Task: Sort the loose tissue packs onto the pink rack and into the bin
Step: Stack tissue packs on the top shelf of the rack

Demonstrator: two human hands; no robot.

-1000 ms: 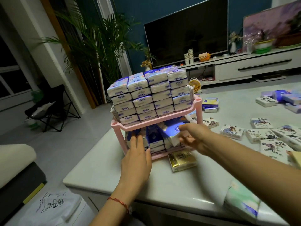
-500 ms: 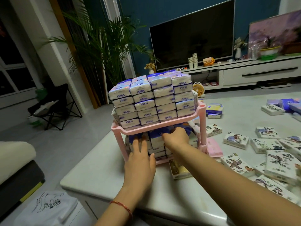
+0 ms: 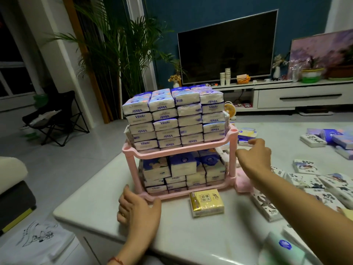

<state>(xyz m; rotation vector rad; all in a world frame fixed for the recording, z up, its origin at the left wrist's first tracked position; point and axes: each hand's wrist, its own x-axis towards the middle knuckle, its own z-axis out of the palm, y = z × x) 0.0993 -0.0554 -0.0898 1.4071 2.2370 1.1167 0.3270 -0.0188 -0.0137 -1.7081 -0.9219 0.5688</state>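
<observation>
Pink plastic forms the two-tier rack [image 3: 179,150], its rounded rails and slim posts standing on the pale, glossy tabletop [image 3: 99,203]. The upper shelf carries a tight block of Vinda packs [image 3: 172,119]: soft rectangular pouches in white film with blue-violet tops, the word "Vinda" printed in blue on their ends, some upright and some upside down. The lower shelf is filled with more of the same [image 3: 181,169]. Flat ones marked "Vinda" lie at the bottom, and others stand on edge to show blue faces with a round emblem.

The left hand [image 3: 137,209] is at the rack's front-left base corner. Its grip is closed round that corner, thumb along the front rail and fingers curled at the side. A red cord bracelet [image 3: 116,261] circles the wrist. The right hand [image 3: 254,155] is just beside the right front post, its grip loose and holding nothing. Whether the thumb touches the post cannot be told.

Just in front of the rack lies a gold-and-cream pack [image 3: 207,202] in shiny film with Chinese characters. Loose white packs with ink-brush pictures [image 3: 305,180] are scattered to the right, blue ones [image 3: 332,134] lie farther back, and a mint-green pack with a blue emblem [image 3: 282,245] lies nearest.
</observation>
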